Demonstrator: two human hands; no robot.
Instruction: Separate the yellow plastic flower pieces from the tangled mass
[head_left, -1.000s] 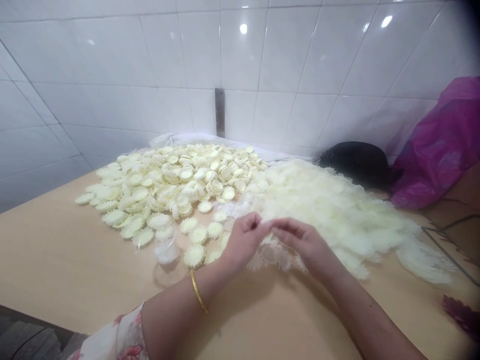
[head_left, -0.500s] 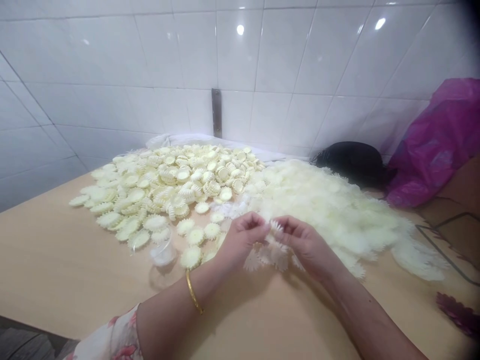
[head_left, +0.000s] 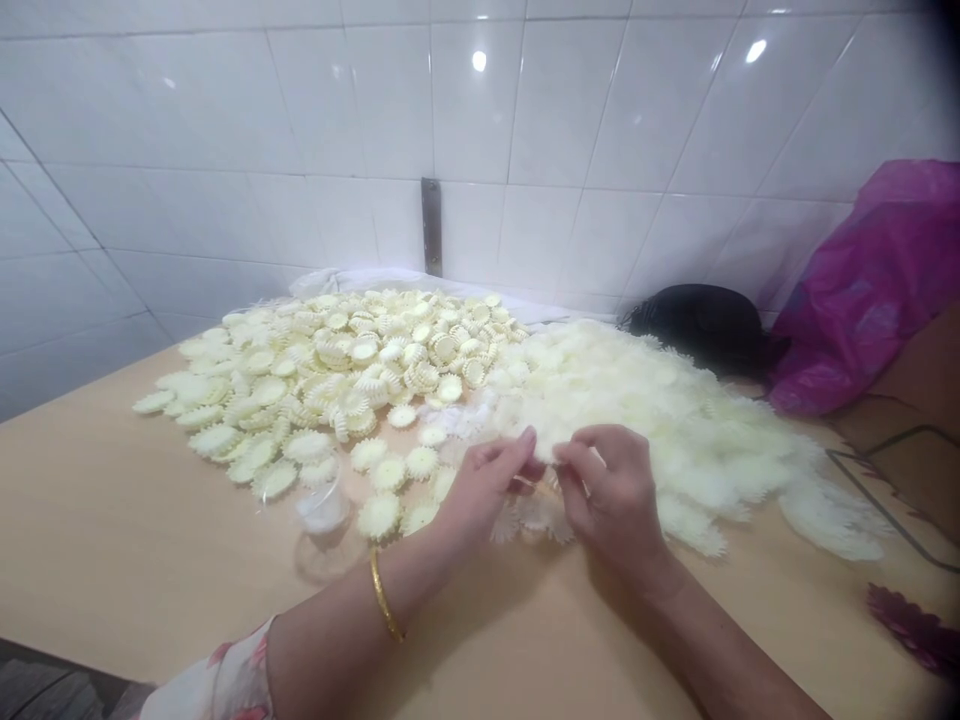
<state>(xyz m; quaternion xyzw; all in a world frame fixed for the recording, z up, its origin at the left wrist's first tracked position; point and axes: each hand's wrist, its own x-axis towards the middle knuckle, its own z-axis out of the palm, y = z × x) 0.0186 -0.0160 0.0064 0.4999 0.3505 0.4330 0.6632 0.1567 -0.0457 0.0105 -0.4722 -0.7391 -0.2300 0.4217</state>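
Observation:
My left hand (head_left: 484, 492) and my right hand (head_left: 616, 500) meet over the table, fingertips closed on a thin white scalloped flower piece (head_left: 546, 450). Its outline blends into the pale heap behind it. The right thumb and forefinger pinch its edge, while my left thumb lies along the other side. Below the fingers, more white petal pieces (head_left: 536, 517) lie on the table, partly covered by my hands. Just left of my left hand are several cream, round, notch-edged flower discs (head_left: 388, 474). A gold bangle (head_left: 384, 597) circles my left wrist.
A large heap of cream discs (head_left: 345, 350) covers the back left; a fluffy heap of pale petal sheets (head_left: 675, 430) spreads right. A small clear cup (head_left: 322, 508) stands front left. Farther right are a black object (head_left: 697, 325), a magenta plastic bag (head_left: 862, 290) and a dark red flower piece (head_left: 911, 625).
My right hand has turned, with its knuckles raised, and now pinches the flower piece's edge. My left thumb has straightened upward. The view has shifted slightly.

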